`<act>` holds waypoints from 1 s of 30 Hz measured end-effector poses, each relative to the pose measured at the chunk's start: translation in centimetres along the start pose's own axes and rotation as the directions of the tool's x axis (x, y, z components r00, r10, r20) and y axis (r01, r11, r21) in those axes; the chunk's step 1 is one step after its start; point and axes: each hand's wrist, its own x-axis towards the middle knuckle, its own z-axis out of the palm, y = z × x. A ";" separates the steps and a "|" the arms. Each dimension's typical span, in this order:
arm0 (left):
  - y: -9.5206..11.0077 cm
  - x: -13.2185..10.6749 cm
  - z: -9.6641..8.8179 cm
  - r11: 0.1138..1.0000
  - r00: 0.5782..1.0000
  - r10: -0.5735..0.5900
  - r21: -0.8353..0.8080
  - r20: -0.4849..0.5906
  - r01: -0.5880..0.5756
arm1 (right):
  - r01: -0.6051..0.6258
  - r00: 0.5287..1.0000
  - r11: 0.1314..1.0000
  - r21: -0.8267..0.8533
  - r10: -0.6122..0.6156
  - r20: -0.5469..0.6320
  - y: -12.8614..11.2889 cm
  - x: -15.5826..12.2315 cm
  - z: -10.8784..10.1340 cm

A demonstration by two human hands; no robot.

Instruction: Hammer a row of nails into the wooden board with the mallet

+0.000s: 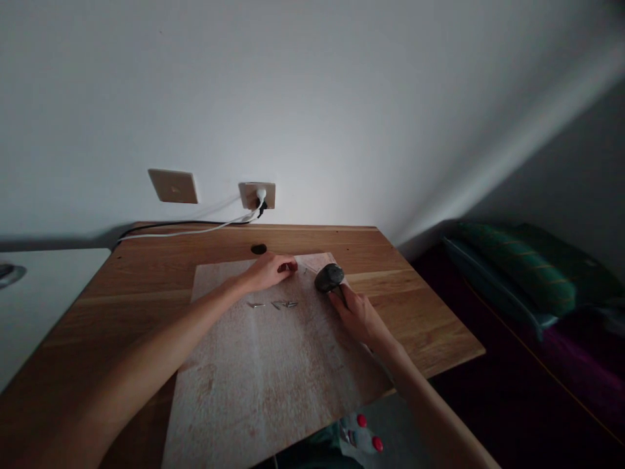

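My right hand (359, 317) grips a mallet by its handle, close below the dark, rounded mallet head (329, 278). The head is over the far right part of a pale, wood-grained board (234, 378). Near the board's far edge, my left hand (272, 271) is closed, thumb and fingers curled together; whatever is between the fingertips is too small to make out. Just right of those fingertips a thin nail (306, 270) shows at the board, apart from the mallet. Several loose metal nails (286, 304) lie on the board below my left hand, with more small metal pieces (256, 305) to their left.
The board rests on a wooden table (415, 293) against a wall. A socket (257, 195) with plugs and a blank plate (173, 186) sit above it. Cables (195, 231) run along the back near a round hole (258, 249). Green cushions (517, 267) are at right.
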 end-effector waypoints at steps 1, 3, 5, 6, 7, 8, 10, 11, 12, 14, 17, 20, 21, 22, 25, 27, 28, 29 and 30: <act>0.0 0.0 0.0 1.000 1.000 0.000 -0.003 0.005 0.000 | -0.002 1.000 1.000 0.004 0.002 0.001 0.1 0.1 0.0; -0.1 0.0 0.0 1.000 1.000 0.000 -0.010 0.015 0.000 | -0.006 1.000 1.000 0.011 0.006 0.004 0.3 0.2 0.1; -0.2 0.0 0.1 1.000 1.000 0.004 -0.009 0.013 -0.004 | -0.014 1.000 1.000 0.014 0.014 0.006 0.6 0.4 0.1; -0.2 0.0 0.2 1.000 1.000 0.010 -0.006 0.009 -0.010 | -0.017 1.000 1.000 0.014 0.017 0.008 0.6 0.5 0.1; -0.3 0.0 0.2 1.000 1.000 0.018 -0.004 0.005 -0.018 | -0.019 1.000 1.000 0.016 0.019 0.011 0.6 0.7 0.2; -0.4 0.0 0.3 1.000 1.000 0.026 -0.003 0.004 -0.026 | -0.019 1.000 1.000 0.019 0.018 0.015 0.5 0.8 0.1; -0.6 0.1 0.4 1.000 1.000 0.027 -0.008 0.006 -0.027 | -0.010 1.000 1.000 0.027 0.010 0.022 0.1 1.3 0.0; -0.6 0.1 0.5 1.000 1.000 0.015 -0.017 0.009 -0.015 | -0.004 1.000 0.999 0.034 0.003 0.028 -0.2 1.5 -0.2; -0.6 0.1 0.5 1.000 1.000 -0.004 -0.031 0.011 0.004 | 0.000 0.999 0.999 0.042 -0.002 0.033 -0.7 1.8 -0.4; -0.6 0.0 0.5 0.996 0.999 -0.044 -0.073 0.014 0.045 | 0.008 0.999 0.998 0.066 -0.011 0.046 -1.7 2.5 -0.9; -0.4 -0.1 0.3 0.989 0.999 -0.048 -0.137 0.022 0.051 | 0.058 0.997 0.994 0.090 -0.062 0.045 -3.4 3.5 -1.6; -0.4 -0.3 0.3 0.984 1.000 -0.023 -0.178 0.017 0.026 | 0.153 0.988 0.988 0.013 -0.153 0.008 -4.4 4.3 -1.7; -0.4 -0.3 0.3 0.983 1.000 -0.021 -0.182 0.012 0.023 | 0.176 0.984 0.984 -0.026 -0.176 0.011 -4.6 4.5 -1.6; -0.5 -0.3 0.3 0.983 1.000 -0.024 -0.182 0.005 0.025 | 0.191 0.981 0.980 -0.058 -0.191 0.021 -4.7 4.6 -1.4; -0.5 -0.3 0.4 0.983 0.999 -0.045 -0.176 0.004 0.045 | 0.208 0.978 0.974 -0.092 -0.204 0.051 -4.8 4.8 -0.9; -0.5 -0.2 0.3 0.984 0.999 -0.052 -0.172 0.017 0.054 | 0.221 0.975 0.972 -0.084 -0.218 0.041 -4.8 4.7 -0.7; -0.5 -0.2 0.3 0.984 0.999 -0.050 -0.169 0.018 0.052 | 0.231 0.973 0.969 -0.086 -0.228 0.037 -4.9 4.6 -0.7; -0.5 -0.3 0.3 0.985 0.999 -0.043 -0.167 0.015 0.045 | 0.239 0.971 0.967 -0.092 -0.237 0.037 -5.0 4.5 -0.7; -0.6 -0.3 0.3 0.985 0.999 -0.033 -0.168 0.007 0.034 | 0.245 0.969 0.964 -0.102 -0.242 0.041 -5.0 4.4 -0.7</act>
